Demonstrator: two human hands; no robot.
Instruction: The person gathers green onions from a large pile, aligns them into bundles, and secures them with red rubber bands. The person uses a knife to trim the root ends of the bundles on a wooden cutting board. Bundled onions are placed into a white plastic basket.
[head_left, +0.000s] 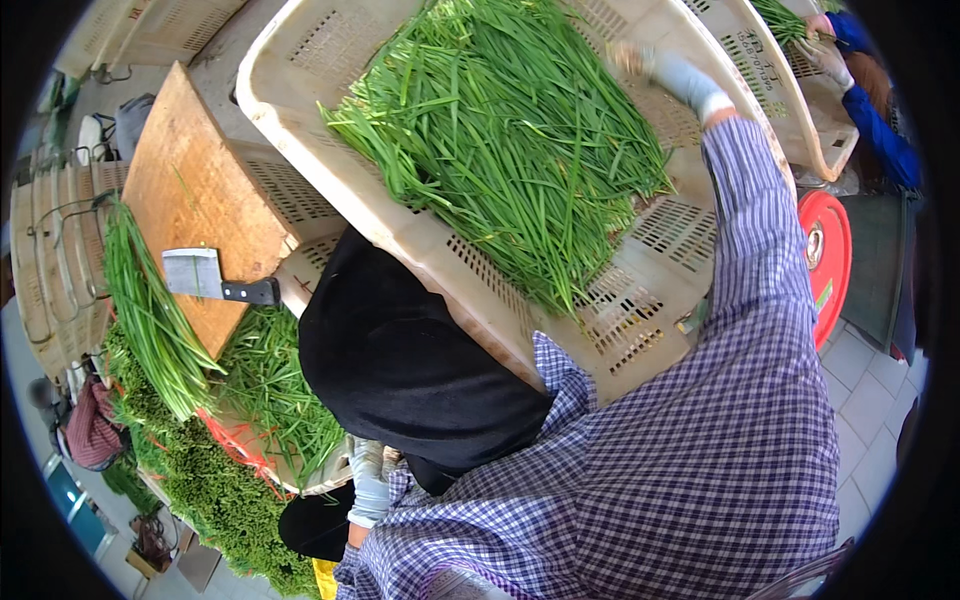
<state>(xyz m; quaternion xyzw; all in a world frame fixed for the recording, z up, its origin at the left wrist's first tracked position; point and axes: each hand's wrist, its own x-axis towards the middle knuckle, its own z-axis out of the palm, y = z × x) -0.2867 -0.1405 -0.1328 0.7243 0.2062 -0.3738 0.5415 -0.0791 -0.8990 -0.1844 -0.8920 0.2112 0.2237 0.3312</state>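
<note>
My right hand (628, 58), in a pale glove and blurred, is inside the large white plastic crate (495, 300) near its far right wall. Beside it lies a thick layer of long green garlic chives or similar leaves (510, 150). Whether this hand holds anything cannot be told. My left hand (382, 461), also gloved, is low in the picture by the rim of a smaller basket (330, 480) of cut green stalks (281, 386). Black cloth (405, 352) and a sleeve partly hide it, so its fingers are unclear.
A cleaver (217, 277) lies on a wooden board (202, 195), beside a bundle of green stalks (150, 307). Dark green clustered vegetables (217, 487) and red ties (240, 450) lie lower left. At right are a red lid (825, 262) and a co-worker's gloved hand (829, 64) over another crate.
</note>
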